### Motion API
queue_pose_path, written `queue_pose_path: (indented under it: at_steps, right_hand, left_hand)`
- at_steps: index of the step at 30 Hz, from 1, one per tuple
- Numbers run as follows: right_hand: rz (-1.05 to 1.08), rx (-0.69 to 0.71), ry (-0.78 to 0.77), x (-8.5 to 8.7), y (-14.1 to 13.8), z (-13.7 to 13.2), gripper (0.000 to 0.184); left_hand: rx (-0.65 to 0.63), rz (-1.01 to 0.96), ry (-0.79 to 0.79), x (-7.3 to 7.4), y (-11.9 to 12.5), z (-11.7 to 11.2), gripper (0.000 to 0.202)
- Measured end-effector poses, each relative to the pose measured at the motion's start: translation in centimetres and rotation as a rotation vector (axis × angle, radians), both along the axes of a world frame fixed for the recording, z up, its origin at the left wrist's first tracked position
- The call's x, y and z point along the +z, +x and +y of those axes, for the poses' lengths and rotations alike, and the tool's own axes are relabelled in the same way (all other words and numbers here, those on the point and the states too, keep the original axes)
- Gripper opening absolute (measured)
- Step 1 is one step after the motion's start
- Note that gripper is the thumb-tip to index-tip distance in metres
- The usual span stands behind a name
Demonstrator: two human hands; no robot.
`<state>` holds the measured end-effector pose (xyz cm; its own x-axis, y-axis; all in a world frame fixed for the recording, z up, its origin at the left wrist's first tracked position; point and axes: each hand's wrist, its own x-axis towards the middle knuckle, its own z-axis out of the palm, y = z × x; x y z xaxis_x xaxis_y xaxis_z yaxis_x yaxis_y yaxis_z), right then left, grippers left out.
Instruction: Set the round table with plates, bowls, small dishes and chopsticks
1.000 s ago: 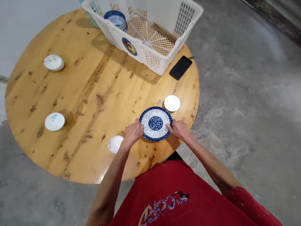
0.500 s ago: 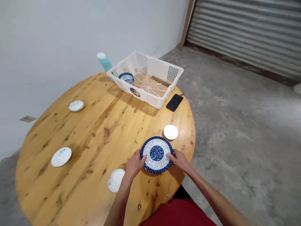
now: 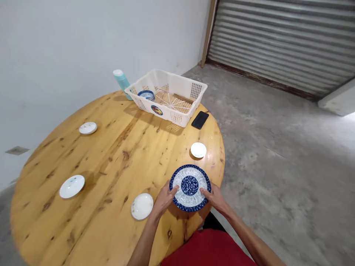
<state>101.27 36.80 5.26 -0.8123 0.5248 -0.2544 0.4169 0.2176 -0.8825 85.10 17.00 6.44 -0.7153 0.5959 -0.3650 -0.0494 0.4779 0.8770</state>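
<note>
A round plate with a dark blue rim and a blue patterned centre is gripped at both sides above the near right part of the table. My left hand holds its left edge, thumb on top and fingers hidden beneath. On the opposite edge my right hand grips it the same way. Just beyond the plate is a small white dish. Left of my left hand lies another white dish.
Farther left on the round wooden table are a white dish and a second one. At the back, a white plastic basket contains blue-patterned bowls. Beside it are a turquoise bottle and a black phone.
Both hands have brought the plate slightly toward me and to the right, away from the small white dish beyond it. The view has shifted a little.
</note>
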Motion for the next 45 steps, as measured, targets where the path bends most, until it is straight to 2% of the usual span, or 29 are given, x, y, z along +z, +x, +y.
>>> queue_pose_path:
  at_steps: [6, 9, 11, 13, 16, 23, 28, 32, 37, 41, 45]
  right_hand:
    - [-0.063, -0.074, 0.023, 2.2, 5.4, -2.3, 0.043]
    - [-0.086, -0.113, 0.020, 2.7, 7.5, -1.5, 0.045]
    - [-0.084, -0.143, 0.009, 2.8, 9.1, -0.1, 0.045]
    - [-0.088, -0.174, 0.019, 2.9, 10.9, 2.1, 0.044]
    - [-0.099, -0.210, 0.038, 3.1, 14.2, 6.4, 0.042]
    - [-0.146, -0.239, 0.068, 4.7, 22.8, 19.7, 0.041]
    - [-0.164, -0.209, 0.107, 6.1, 26.3, 27.9, 0.040]
    - [-0.102, -0.200, 0.062, 6.3, 26.5, 31.3, 0.045]
    - [-0.054, -0.192, 0.026, 5.1, 24.0, 34.3, 0.047]
    - [-0.019, -0.099, 0.019, 5.0, 19.6, 37.9, 0.048]
    - [-0.029, -0.009, 0.044, 6.7, 12.8, 41.7, 0.048]
  left_hand:
    - [-0.092, -0.097, 0.062, 0.6, 3.9, -1.1, 0.051]
    - [-0.114, -0.112, 0.057, 0.9, 5.8, 0.1, 0.047]
    - [-0.140, -0.103, 0.046, 1.1, 7.0, 1.9, 0.043]
    - [-0.177, -0.089, 0.043, 1.4, 8.4, 4.6, 0.040]
    - [-0.207, -0.077, 0.030, 1.6, 11.0, 9.9, 0.040]
    - [-0.268, -0.056, -0.003, 2.0, 18.8, 23.9, 0.038]
    - [-0.262, -0.041, -0.001, 3.0, 22.5, 31.5, 0.037]
    - [-0.226, -0.022, -0.023, 4.0, 22.8, 34.9, 0.035]
    - [-0.172, 0.023, -0.074, 4.9, 20.8, 37.0, 0.028]
    - [-0.094, 0.060, -0.106, 5.9, 17.9, 39.0, 0.021]
    - [0.017, 0.116, -0.095, 7.0, 13.8, 40.8, 0.022]
